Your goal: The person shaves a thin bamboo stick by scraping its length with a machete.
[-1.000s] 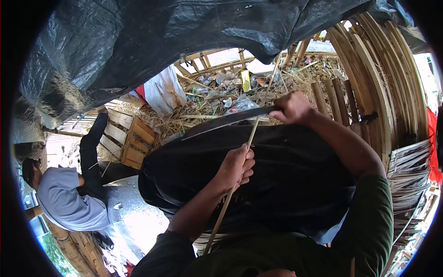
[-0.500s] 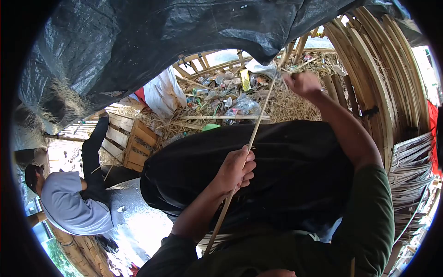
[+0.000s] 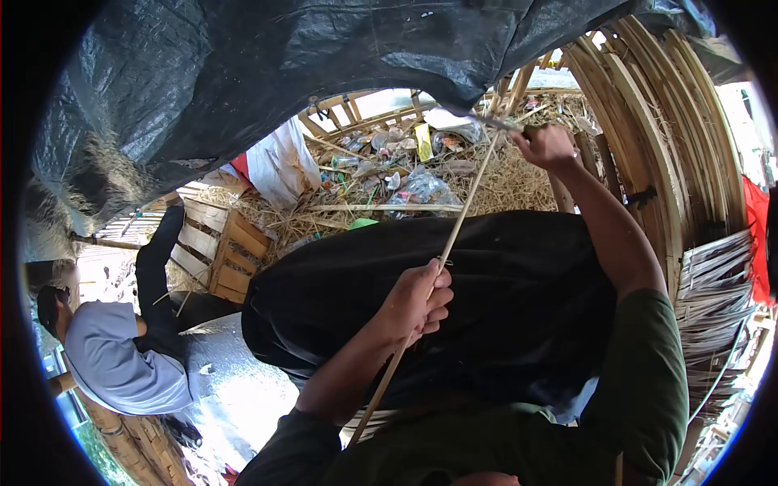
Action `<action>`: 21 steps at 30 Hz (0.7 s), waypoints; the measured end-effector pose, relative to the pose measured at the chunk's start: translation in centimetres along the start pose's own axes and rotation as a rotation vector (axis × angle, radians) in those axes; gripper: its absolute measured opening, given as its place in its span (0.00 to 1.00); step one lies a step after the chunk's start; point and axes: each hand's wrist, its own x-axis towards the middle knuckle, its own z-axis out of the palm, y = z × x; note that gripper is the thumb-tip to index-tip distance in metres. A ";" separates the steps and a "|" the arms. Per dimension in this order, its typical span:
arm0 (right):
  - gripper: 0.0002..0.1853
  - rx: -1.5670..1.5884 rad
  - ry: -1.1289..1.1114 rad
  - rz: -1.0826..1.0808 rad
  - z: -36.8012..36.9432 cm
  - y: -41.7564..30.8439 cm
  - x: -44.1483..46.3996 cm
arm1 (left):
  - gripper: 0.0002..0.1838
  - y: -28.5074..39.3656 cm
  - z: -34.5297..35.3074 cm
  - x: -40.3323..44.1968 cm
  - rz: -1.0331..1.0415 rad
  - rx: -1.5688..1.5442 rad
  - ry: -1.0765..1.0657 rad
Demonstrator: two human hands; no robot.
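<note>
My left hand is wrapped round a long, thin bamboo strip, which slants from my lap up and away to the right. Near the strip's far end, my right hand is closed on the handle of a knife. The knife's blade points left and lies across the strip close to its tip; I cannot tell whether it touches. A black cloth covers my legs under the strip.
A dark tarp hangs low overhead. Long bamboo slats stand at the right. Straw and plastic litter cover the ground ahead. At the left, another person sits beside a wooden crate.
My right hand has shifted slightly right and down, and the knife blade now shows clearly across the strip. My left hand keeps its hold on the strip.
</note>
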 end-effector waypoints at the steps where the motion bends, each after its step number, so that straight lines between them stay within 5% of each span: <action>1: 0.29 0.058 -0.098 -0.061 -0.7 -0.1 0.3 | 0.21 0.1 0.0 -0.2 0.006 0.006 0.002; 4: 0.29 0.178 -0.101 -0.203 0.0 1.7 0.3 | 0.21 -0.7 -0.3 -0.3 0.029 0.034 -0.022; 8: 0.24 -0.267 0.468 -0.120 3.8 4.1 -0.8 | 0.21 -0.9 -0.3 0.0 0.014 -0.005 0.000; 10: 0.23 -0.216 0.683 -0.352 1.0 2.9 -0.3 | 0.21 -0.8 -0.1 0.1 0.038 0.032 -0.024; 12: 0.23 0.021 0.031 -0.235 -0.7 3.3 -0.9 | 0.21 -0.6 0.1 -0.2 0.028 0.021 0.002; 18: 0.21 -0.213 0.510 -0.127 3.1 4.9 -0.9 | 0.21 -0.2 -0.1 -0.8 0.058 0.038 0.015; 19: 0.22 -0.286 0.666 -0.267 2.1 4.6 -0.7 | 0.21 -0.5 -0.3 -0.8 0.047 0.017 0.008; 21: 0.23 -0.039 0.349 -0.295 0.2 4.5 -0.6 | 0.21 -0.3 -0.3 -1.0 0.076 0.037 0.018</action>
